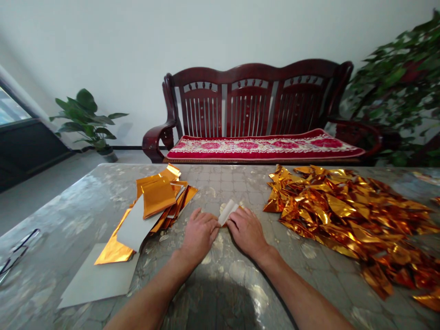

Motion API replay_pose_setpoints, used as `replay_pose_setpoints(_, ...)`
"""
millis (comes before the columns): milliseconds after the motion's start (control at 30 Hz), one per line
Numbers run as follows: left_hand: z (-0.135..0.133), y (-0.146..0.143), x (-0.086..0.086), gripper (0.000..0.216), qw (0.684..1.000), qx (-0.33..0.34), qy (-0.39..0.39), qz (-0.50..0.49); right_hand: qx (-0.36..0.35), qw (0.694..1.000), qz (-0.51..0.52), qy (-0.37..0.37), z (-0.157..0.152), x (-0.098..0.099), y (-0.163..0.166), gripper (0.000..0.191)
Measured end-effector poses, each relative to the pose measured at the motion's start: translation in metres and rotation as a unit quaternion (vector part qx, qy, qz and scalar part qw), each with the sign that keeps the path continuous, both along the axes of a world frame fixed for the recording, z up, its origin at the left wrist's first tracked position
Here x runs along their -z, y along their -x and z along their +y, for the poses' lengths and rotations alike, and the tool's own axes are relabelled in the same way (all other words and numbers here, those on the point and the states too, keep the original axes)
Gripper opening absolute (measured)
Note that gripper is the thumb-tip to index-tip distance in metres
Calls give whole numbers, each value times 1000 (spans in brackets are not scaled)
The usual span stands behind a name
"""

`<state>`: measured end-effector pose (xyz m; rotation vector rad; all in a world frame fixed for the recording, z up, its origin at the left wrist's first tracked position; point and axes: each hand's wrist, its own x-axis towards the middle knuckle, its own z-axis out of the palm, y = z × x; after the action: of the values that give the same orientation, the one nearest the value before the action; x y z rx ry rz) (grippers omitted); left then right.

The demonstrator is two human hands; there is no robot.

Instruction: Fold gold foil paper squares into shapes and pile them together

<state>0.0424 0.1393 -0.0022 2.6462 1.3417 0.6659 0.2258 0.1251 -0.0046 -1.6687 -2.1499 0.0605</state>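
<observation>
Between my hands, low over the table's middle, is a small folded sheet of foil paper [228, 211], its pale backing up and a bit of gold at the edges. My right hand [248, 229] grips its right side, fingers curled and partly covering it. At the lower left corner, my left hand [202, 231] has its fingers bent together at the paper's edge. Loose gold foil sheets [158, 197] lie in an untidy stack to the left, some with the pale side up. A large heap of folded gold foil pieces [338, 206] spreads over the right side.
A patterned cover lies over the table [220, 183]. Eyeglasses [20, 252] rest at its left edge, and pale sheets [103, 279] lie near the stack. Behind stand a dark wooden bench [250, 105] with a red cushion, a potted plant [91, 121] and leafy greenery [405, 78].
</observation>
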Motion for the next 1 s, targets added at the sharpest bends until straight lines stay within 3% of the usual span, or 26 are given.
replay_pose_setpoints(467,-7,-11,-2,8,997,-79,-21,-11,19,1000,-5,17,3,2,1,16)
replay_pose_setpoints(1000,-4,-14,1,11,994,-109,-28,-14,29,999,4,18,5,4,1,15)
